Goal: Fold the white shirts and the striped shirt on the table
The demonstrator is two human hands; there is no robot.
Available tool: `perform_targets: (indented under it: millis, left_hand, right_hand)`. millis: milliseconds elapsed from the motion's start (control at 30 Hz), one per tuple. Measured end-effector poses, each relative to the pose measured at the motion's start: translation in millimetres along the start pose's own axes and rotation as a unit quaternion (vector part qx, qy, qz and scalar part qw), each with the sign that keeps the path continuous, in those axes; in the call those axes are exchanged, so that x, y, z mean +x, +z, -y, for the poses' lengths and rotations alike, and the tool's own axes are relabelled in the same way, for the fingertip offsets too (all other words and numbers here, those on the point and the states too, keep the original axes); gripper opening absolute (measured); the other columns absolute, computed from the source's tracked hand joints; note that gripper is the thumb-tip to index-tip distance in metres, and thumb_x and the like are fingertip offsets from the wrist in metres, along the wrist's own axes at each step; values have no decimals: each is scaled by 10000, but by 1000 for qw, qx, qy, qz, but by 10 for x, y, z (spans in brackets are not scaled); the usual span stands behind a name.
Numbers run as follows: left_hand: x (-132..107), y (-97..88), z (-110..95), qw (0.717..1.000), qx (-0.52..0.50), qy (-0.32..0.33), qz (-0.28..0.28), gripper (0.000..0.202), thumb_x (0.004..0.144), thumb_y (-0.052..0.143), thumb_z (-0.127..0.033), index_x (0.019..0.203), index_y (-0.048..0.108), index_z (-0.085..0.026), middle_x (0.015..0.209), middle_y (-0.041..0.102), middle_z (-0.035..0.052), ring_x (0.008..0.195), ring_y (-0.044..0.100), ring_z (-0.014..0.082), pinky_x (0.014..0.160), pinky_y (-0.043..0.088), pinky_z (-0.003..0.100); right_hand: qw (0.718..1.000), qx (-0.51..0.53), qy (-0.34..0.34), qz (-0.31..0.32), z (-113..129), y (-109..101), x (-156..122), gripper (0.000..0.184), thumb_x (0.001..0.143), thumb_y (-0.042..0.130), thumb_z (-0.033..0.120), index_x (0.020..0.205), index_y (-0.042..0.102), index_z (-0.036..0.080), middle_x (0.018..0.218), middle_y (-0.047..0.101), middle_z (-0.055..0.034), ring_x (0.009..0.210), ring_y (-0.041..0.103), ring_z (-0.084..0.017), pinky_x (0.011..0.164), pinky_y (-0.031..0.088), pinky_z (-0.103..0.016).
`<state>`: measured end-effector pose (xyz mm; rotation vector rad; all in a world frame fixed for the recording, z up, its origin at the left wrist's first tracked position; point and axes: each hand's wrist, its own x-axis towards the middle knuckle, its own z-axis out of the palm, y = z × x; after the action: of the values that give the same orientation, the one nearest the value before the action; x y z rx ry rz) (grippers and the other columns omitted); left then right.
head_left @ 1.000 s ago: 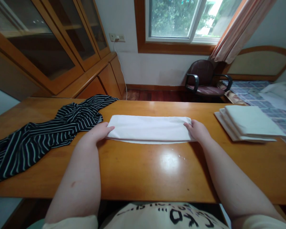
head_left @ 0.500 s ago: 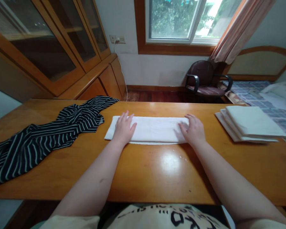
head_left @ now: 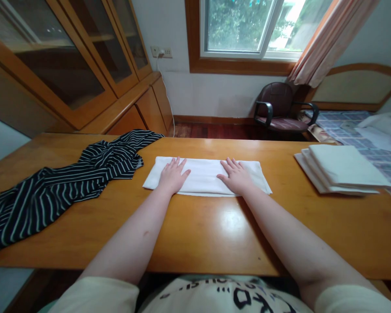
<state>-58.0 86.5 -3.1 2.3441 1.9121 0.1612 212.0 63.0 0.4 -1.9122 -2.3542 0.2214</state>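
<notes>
White folded rectangular cloth point(head_left: 202, 174); seemingly being smoothed by left hand point(head_left: 172, 176), nine o'clock, right hand point(head_left: 237, 177), three o'clock; both flat, apart; edge-grip probably needed next.

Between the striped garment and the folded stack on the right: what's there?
Head view: a folded white cloth on the wooden table, with the left hand and right hand laid palm-down on it.
</notes>
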Motion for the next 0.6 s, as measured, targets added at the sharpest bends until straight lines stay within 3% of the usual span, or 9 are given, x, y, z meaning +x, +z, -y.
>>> perform_targets:
  millis: [267, 467, 600]
  left_hand:
    - [14, 1, 102, 996, 20, -91, -13, 688, 922, 241, -534, 1491, 247, -146, 1562, 167, 139, 1439, 133, 283, 1139, 150, 491]
    - [35, -30, 225, 987, 17, -156, -35, 746, 912, 267, -527, 1492, 193, -64, 1536, 175, 240, 1414, 211, 329, 1127, 199, 469]
    - [31, -66, 268, 988, 2, -155, -11, 768, 894, 247, -577, 1503, 182, -113, 1552, 182, 178, 1422, 186, 318, 1123, 184, 520]
  right_hand:
    - [997, -32, 65, -27, -463, -24, -67, 752, 896, 297, 645, 1474, 309, 163, 1539, 248, -139, 1415, 200, -299, 1135, 164, -459]
    - [997, -40, 60, -28, -546, -2, -58, 771, 894, 289, 653, 1478, 295, 149, 1541, 238, -149, 1417, 205, -286, 1139, 178, -439]
    - [998, -38, 49, -26, -618, -40, -6, 760, 897, 295, 643, 1475, 301, 148, 1536, 250, -149, 1414, 215, -289, 1140, 181, -442]
